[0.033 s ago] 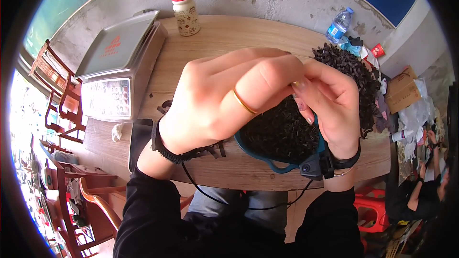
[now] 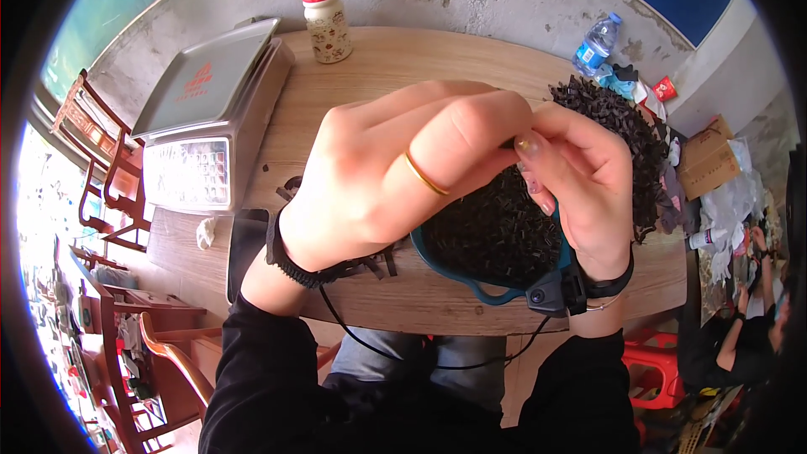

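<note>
My left hand (image 2: 403, 164) and my right hand (image 2: 580, 172) meet above the table, their fingertips pressed together. A dark speck shows between the fingertips, too small and too covered to name. Both hands are closed, with the left hand's back hiding most of its fingers. Beneath them is a teal-rimmed basket (image 2: 477, 290) filled with short black pieces (image 2: 496, 240), its far side hidden by my hands. Several longer dark strips (image 2: 382, 265) lie on the table under my left wrist.
A large heap of black pieces (image 2: 609, 118) covers the table's right side. A scale (image 2: 202, 101) stands at the left, a red-capped bottle (image 2: 326, 25) at the back and a water bottle (image 2: 597, 44) at the back right. A wrist-mounted camera (image 2: 542, 296) trails a black cable (image 2: 437, 366).
The joined fingertips have shifted very slightly, and the right thumb sits a touch lower against the left fingers. Nothing else has visibly moved.
</note>
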`<state>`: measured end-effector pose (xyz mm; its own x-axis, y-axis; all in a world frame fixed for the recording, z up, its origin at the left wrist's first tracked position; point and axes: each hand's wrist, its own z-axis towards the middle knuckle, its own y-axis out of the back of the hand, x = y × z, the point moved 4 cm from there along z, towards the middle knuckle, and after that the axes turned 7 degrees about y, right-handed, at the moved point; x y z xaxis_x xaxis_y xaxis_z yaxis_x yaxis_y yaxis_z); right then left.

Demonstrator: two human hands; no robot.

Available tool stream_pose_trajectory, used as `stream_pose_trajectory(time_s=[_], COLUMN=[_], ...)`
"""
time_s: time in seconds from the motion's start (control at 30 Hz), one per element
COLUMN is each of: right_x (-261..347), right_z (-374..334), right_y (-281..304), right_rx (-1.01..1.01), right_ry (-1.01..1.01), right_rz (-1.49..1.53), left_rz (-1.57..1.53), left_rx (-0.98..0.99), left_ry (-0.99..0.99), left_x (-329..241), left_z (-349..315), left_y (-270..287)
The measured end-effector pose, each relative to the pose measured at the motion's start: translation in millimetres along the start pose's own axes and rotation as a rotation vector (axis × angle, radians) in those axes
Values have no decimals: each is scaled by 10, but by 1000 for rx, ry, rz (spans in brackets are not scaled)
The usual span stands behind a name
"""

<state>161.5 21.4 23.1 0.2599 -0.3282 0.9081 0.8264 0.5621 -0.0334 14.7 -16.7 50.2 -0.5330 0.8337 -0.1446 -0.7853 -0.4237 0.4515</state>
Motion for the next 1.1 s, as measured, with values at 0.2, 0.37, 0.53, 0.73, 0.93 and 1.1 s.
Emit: stream_pose_trajectory(time_s=[0.2,0.37,0.53,0.73,0.93,1.1], right_x=[18,11,115,-163,-338,-686], right_z=[2,4,-12,-131,-159,-412], right_y=[-20,10,317,1676,1094,755], right_rx=[-96,-51,-267,-237,195,763], right_ry=[107,146,173,-97,-97,-301], right_rz=[17,21,-395,-1365,-1259,-1078], left_rz=[-142,-291,-153,130,130,88], left_rx=[41,41,138,713,974,1027], left_ry=[191,230,432,626,698,682], left_x=[28,91,399,1321,1563,1425], left_z=[-51,-35,-11,-516,-885,-978], left_y=[-1,1,15,-417,-789,-971])
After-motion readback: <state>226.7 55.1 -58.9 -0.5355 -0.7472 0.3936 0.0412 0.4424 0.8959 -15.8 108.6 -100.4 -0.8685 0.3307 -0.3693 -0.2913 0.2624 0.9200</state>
